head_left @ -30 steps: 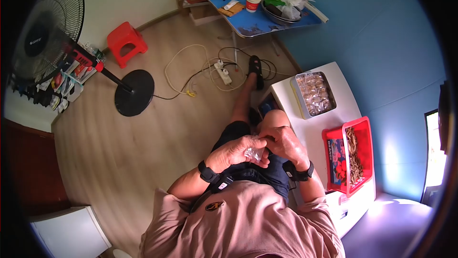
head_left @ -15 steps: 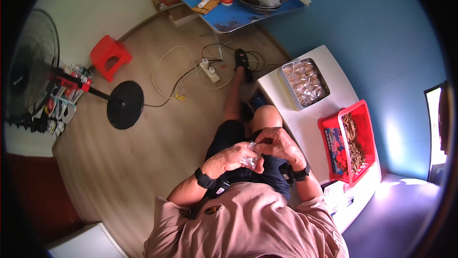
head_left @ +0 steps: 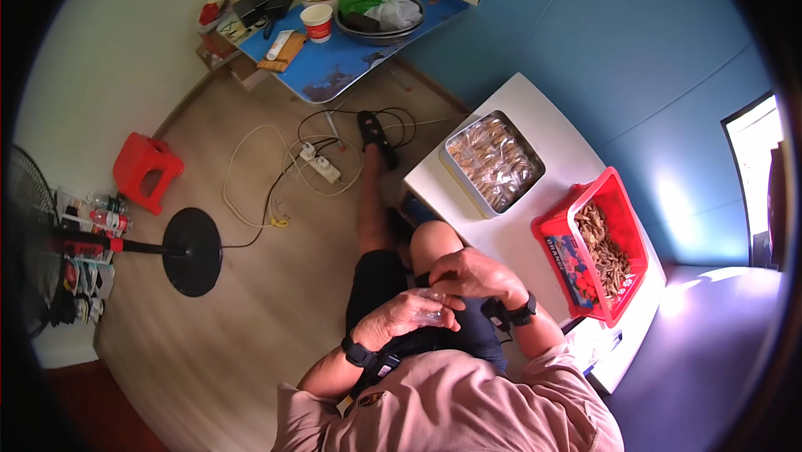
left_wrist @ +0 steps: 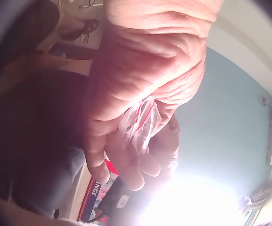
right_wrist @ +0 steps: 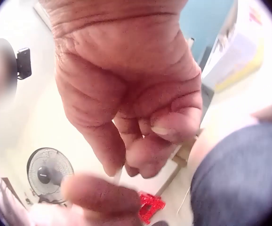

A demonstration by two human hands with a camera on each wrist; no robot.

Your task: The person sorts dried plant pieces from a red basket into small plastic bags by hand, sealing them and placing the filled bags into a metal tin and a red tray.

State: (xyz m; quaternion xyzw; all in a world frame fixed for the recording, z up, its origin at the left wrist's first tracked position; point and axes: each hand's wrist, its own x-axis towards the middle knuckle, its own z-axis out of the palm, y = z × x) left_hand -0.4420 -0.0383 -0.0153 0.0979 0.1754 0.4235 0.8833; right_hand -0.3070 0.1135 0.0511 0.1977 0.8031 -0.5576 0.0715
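Over the person's lap, the left hand [head_left: 394, 319] holds a small clear plastic bag [head_left: 429, 317] in its curled fingers. In the left wrist view, red lines cross the crumpled bag [left_wrist: 145, 117], partly hidden by the left hand [left_wrist: 150, 61]. The right hand [head_left: 478, 273] meets the left at the bag's upper edge. Seen from the right wrist, the right hand [right_wrist: 131, 84] has thumb and fingers bent together, pinching a thin pale edge [right_wrist: 118, 175] beside the other hand's fingers. The bag's contents cannot be made out.
On the white cabinet [head_left: 520, 101] stand a metal tin [head_left: 473, 191] of clear-wrapped pieces and a red basket [head_left: 637, 261] holding brown dried strips. A blue table [head_left: 334, 72] carries dishes. A floor fan [head_left: 193, 251], a red stool [head_left: 144, 170] and a power strip [head_left: 321, 164] are on the floor.
The head view has turned, so the tin, basket and table appear further left. Both hands stay together at the bag; the left fingers now cover more of it.
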